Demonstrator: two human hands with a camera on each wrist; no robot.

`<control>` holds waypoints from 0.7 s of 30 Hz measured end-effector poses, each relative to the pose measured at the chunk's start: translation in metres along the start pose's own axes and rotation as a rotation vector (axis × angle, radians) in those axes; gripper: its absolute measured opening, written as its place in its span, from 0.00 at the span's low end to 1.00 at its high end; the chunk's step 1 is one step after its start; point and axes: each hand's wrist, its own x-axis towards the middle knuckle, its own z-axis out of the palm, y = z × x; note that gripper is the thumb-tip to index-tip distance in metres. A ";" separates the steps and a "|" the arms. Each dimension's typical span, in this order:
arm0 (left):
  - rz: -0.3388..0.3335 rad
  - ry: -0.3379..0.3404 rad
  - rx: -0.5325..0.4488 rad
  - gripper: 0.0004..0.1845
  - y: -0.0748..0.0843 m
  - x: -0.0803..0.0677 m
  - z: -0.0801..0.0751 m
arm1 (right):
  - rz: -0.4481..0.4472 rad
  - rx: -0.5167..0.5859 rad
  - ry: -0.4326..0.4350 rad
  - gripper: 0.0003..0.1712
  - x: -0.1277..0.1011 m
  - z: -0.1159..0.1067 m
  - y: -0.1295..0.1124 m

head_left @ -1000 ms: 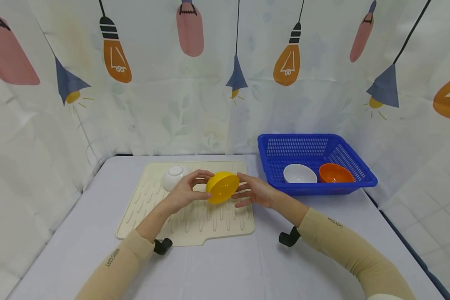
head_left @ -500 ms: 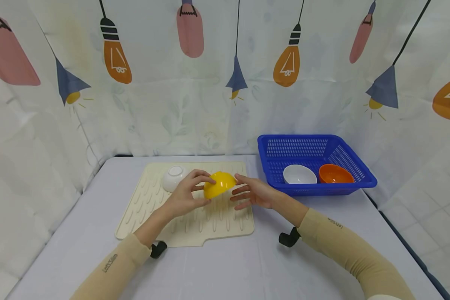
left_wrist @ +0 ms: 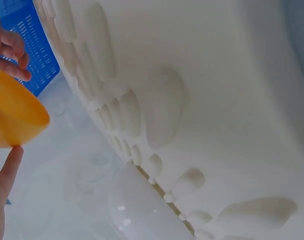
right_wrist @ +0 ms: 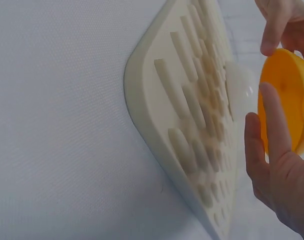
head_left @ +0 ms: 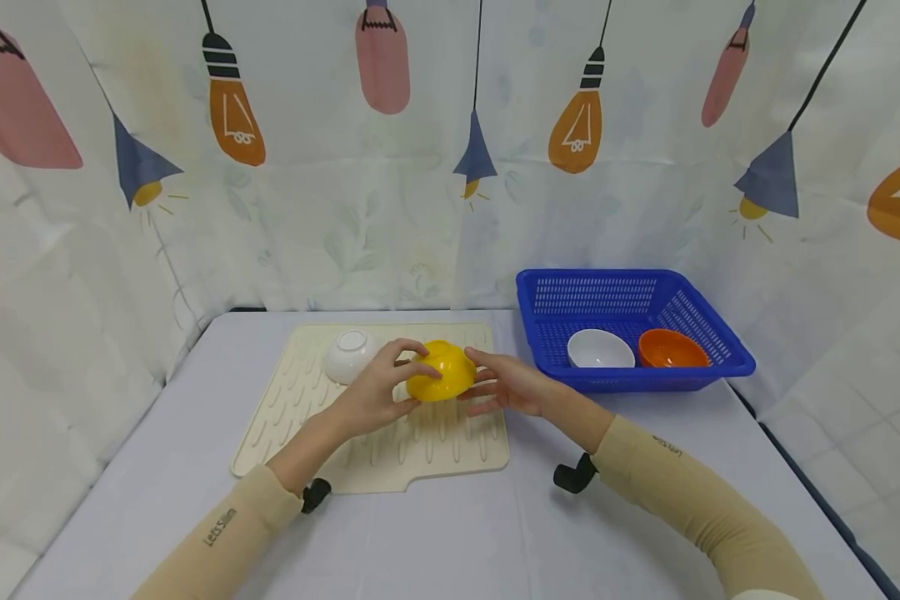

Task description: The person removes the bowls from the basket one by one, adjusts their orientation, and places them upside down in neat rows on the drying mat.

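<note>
Both hands meet at a yellow bowl point(head_left: 441, 372), which is turned mouth down just above the cream mat point(head_left: 322, 433) in the middle of the table point(head_left: 450, 533). The left hand point(head_left: 375, 392) curls its fingers and thumb round the bowl's left side. The right hand point(head_left: 506, 385) touches the bowl's right side with nearly straight fingers. A white bowl point(head_left: 349, 353) lies upside down on the mat, just left of the yellow one. To the far right a blue basket point(head_left: 630, 287) holds a second white bowl point(head_left: 600, 348) and an orange bowl point(head_left: 671, 350).

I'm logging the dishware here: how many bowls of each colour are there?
White bowls: 2, one upside down on the ribbed cream drying mat, one in the blue plastic basket
Yellow plastic bowl: 1
Orange bowl: 1, in the basket
Total: 4
</note>
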 end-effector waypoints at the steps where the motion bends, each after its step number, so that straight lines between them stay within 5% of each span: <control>1: 0.019 -0.007 0.022 0.26 0.000 0.001 0.000 | -0.003 0.003 0.006 0.40 0.000 0.000 0.000; 9: 0.133 -0.028 0.168 0.28 0.001 0.004 0.003 | -0.021 0.030 0.066 0.38 0.001 0.001 -0.004; 21: 0.250 -0.023 0.244 0.27 0.005 0.004 0.011 | -0.028 0.018 0.094 0.34 0.002 0.000 -0.003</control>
